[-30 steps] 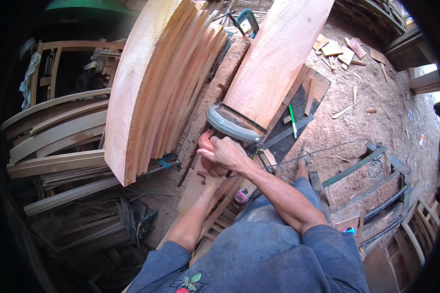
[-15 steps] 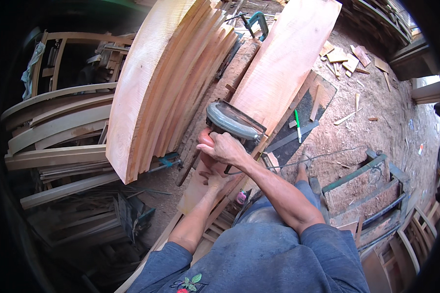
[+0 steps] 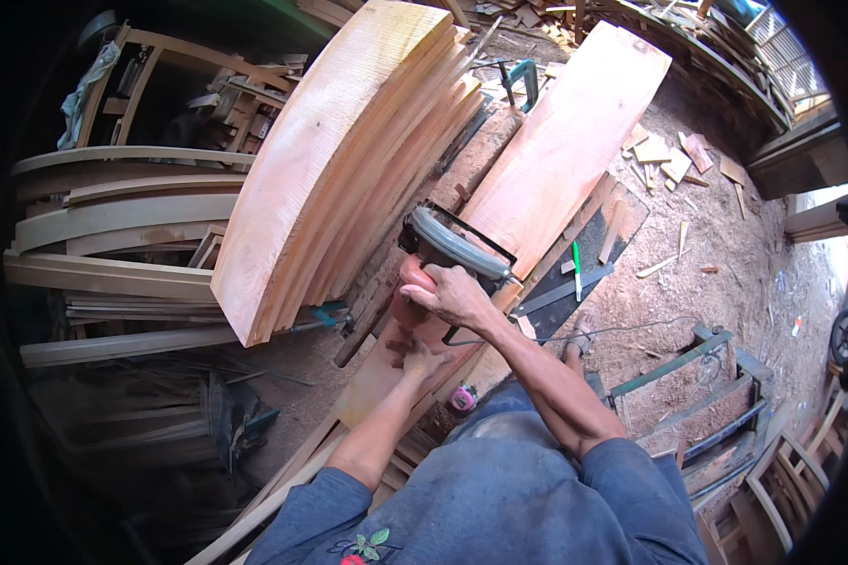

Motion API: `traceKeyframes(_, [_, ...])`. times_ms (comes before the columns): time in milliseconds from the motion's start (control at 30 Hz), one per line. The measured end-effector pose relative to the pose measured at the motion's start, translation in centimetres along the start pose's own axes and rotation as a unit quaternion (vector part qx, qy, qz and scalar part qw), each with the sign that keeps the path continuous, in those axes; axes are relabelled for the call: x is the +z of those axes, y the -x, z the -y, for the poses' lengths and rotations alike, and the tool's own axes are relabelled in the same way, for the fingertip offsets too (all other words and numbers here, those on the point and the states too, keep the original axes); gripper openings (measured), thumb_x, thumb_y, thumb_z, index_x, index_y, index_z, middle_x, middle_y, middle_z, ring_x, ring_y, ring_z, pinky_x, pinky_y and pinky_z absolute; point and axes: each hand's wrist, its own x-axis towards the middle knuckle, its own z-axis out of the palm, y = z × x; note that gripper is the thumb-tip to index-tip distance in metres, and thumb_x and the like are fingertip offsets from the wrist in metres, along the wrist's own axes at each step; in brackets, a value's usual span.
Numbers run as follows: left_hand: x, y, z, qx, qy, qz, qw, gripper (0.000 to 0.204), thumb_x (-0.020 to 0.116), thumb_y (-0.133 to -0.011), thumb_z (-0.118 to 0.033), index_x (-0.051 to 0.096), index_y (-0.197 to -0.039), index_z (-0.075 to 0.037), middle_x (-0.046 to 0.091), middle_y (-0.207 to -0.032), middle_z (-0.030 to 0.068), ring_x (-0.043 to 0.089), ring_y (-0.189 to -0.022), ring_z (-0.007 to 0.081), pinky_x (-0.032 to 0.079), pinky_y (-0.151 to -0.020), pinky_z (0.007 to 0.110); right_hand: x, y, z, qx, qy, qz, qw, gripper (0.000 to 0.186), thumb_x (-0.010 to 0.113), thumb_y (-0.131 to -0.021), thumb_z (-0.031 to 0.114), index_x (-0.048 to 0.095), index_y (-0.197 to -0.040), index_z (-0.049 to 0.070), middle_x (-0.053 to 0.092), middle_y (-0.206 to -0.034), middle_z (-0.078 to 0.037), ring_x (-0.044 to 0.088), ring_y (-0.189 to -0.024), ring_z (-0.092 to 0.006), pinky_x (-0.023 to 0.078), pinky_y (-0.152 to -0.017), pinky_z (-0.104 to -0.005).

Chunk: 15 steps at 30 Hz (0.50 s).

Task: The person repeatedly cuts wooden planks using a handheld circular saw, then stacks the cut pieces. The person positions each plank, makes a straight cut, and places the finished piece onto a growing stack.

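Note:
My right hand (image 3: pixel 462 299) is closed around the red handle of a circular saw (image 3: pixel 457 243) with a grey rounded guard. The saw rests on a long pale wooden board (image 3: pixel 570 141) that runs away to the far right. Its blade is hidden from this side. Just behind the saw, my left hand (image 3: pixel 422 361) lies on the near part of the board with its fingers spread. A dark cord leads off from the saw to the right.
Thick curved planks (image 3: pixel 301 179) stand stacked to the left. A green clamp (image 3: pixel 526 83) sits at the far end. Right of the board lie a green and white pen (image 3: pixel 576 259) and a pink tape measure (image 3: pixel 463 398). A metal frame (image 3: pixel 693 377) stands at right; wood scraps (image 3: pixel 674 162) litter the floor.
The view has shifted, so the far end of the board now shows. Both hands keep their places, the right on the saw and the left on the board. Any saw movement is slight.

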Motion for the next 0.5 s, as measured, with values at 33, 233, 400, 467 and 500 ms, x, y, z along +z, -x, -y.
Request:
traceKeyframes(33, [-0.2, 0.2, -0.4, -0.018, -0.013, -0.023, 0.999, 0.167, 0.091, -0.067, -0.073, -0.018, -0.167, 0.003, -0.003, -0.175, 0.0368, -0.001, -0.155, 0.0696, 0.026, -0.113, 0.085, -0.7, 1.4, 0.1, 0.010, 0.013, 0.014, 1.000, 0.065, 0.070, -0.098, 0.061, 0.071, -0.097, -0.004, 0.070, -0.081, -0.032, 0.071, -0.082, -0.0521, 0.055, -0.072, -0.0560])
traceKeyframes(233, [-1.7, 2.6, -2.1, -0.112, 0.037, -0.081, 0.990, 0.171, 0.097, -0.054, -0.073, -0.008, -0.172, -0.007, -0.002, -0.175, 0.0357, 0.008, -0.158, 0.0643, 0.022, -0.122, 0.077, -7.5, 11.9, 1.3, 0.043, 0.021, -0.016, 0.999, 0.053, 0.073, -0.098, 0.055, 0.072, -0.103, 0.002, 0.070, -0.077, -0.025, 0.072, -0.073, -0.0427, 0.057, -0.068, -0.0479])
traceKeyframes(400, [-2.2, 1.1, 0.5, 0.024, 0.070, -0.239, 0.968, 0.158, 0.096, -0.057, -0.071, 0.008, -0.173, -0.008, 0.016, -0.177, 0.0275, 0.018, -0.162, 0.0485, 0.017, -0.129, 0.068, -11.6, 19.6, 0.2, 0.111, 0.045, -0.167, 0.979, 0.039, 0.079, -0.098, 0.036, 0.074, -0.109, -0.002, 0.068, -0.075, -0.022, 0.065, -0.065, -0.0233, 0.054, -0.066, -0.0398])
traceKeyframes(467, [-2.6, -0.8, 1.6, 0.025, 0.127, -0.260, 0.957, 0.146, 0.097, -0.060, -0.066, 0.023, -0.170, -0.006, 0.034, -0.172, 0.0242, 0.030, -0.159, 0.0408, 0.025, -0.129, 0.061, -12.1, 22.3, -1.1, 0.117, 0.019, -0.247, 0.962, 0.039, 0.078, -0.100, 0.035, 0.073, -0.105, -0.003, 0.065, -0.073, -0.009, 0.056, -0.066, -0.0157, 0.050, -0.065, -0.0356])
traceKeyframes(500, [-3.5, -2.1, 2.0, 0.044, 0.134, -0.235, 0.962, 0.142, 0.098, -0.060, -0.065, 0.029, -0.168, -0.005, 0.036, -0.170, 0.0246, 0.033, -0.158, 0.0410, 0.027, -0.129, 0.059, -12.5, 23.5, -1.6, 0.103, 0.018, -0.287, 0.952, 0.040, 0.077, -0.101, 0.036, 0.072, -0.105, -0.004, 0.065, -0.073, -0.004, 0.055, -0.067, -0.0147, 0.050, -0.065, -0.0349])
